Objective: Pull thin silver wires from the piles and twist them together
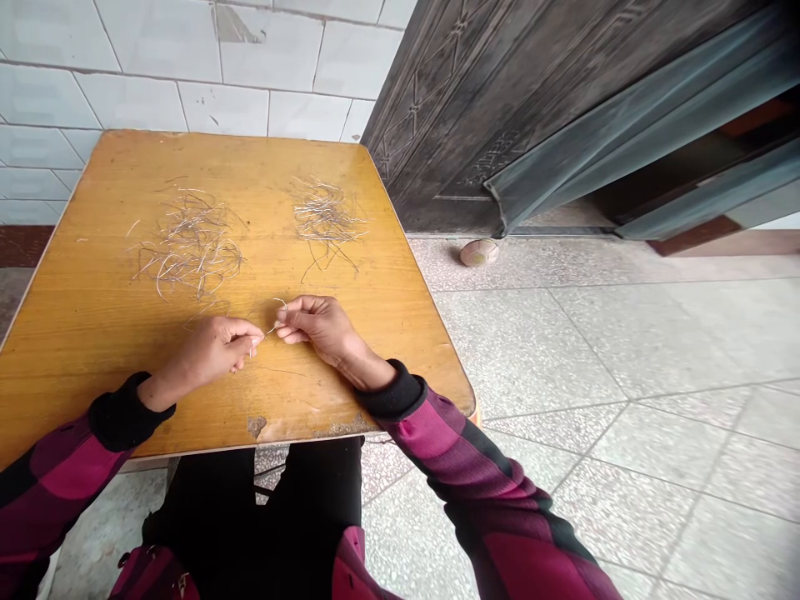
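Magenta-and-black checked sleeves (pixel 475 475) meet black cuffs (pixel 391 390) over a honey-yellow wood-grain tabletop (pixel 250 167) scattered with silver-grey strands (pixel 191 246), against white wall tiles (pixel 225 108) and speckled grey terrazzo floor (pixel 531 350).

Soft, even daylight is brightening the varnished counter (pixel 268 183), casting only faint shadows beneath the left hand (pixel 206 350) and right hand (pixel 322 329), while wide-angle distortion is bowing the tiled wall (pixel 156 58) and dark door (pixel 500 108) toward the frame's far edges, and the pale terrazzo floor (pixel 562 350) is staying sharp.
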Demonstrator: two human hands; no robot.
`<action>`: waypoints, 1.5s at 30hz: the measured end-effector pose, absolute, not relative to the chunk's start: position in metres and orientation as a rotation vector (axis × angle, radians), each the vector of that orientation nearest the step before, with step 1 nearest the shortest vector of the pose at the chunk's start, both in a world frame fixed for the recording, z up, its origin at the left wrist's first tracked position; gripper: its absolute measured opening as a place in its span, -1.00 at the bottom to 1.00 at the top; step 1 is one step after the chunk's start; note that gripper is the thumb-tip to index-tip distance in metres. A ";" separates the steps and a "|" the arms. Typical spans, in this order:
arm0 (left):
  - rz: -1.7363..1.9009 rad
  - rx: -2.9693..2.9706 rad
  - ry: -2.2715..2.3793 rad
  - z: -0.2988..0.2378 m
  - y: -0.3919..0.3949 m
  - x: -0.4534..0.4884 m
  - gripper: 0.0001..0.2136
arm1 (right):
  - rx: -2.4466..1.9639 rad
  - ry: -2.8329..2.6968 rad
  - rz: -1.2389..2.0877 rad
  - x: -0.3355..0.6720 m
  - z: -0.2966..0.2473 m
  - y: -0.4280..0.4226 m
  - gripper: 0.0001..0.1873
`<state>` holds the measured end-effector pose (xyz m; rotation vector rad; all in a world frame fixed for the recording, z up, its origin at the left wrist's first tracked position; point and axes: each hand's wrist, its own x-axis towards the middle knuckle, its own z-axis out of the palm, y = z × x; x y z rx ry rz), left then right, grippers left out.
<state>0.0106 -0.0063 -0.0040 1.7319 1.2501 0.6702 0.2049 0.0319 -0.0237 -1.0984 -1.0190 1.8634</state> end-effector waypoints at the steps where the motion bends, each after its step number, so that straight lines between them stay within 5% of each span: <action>1: 0.646 1.734 1.253 -0.005 -0.006 0.010 -0.81 | -1.100 -1.025 1.866 0.205 -0.024 0.032 -0.75; 7: 0.704 1.693 1.287 -0.011 -0.010 0.008 -0.77 | -1.155 -1.052 1.900 0.207 -0.025 0.035 -0.75; 17: 0.502 2.617 1.039 -0.012 -0.021 -0.006 -0.82 | -1.206 -1.203 1.906 0.211 -0.025 0.036 -0.73; 30: 0.423 3.082 0.942 -0.004 -0.019 -0.011 -0.83 | -1.211 -1.234 1.922 0.218 -0.027 0.038 -0.76; 45: 0.750 3.063 0.910 -0.013 -0.017 -0.013 -0.91 | -1.198 -1.202 1.938 0.218 -0.023 0.038 -0.70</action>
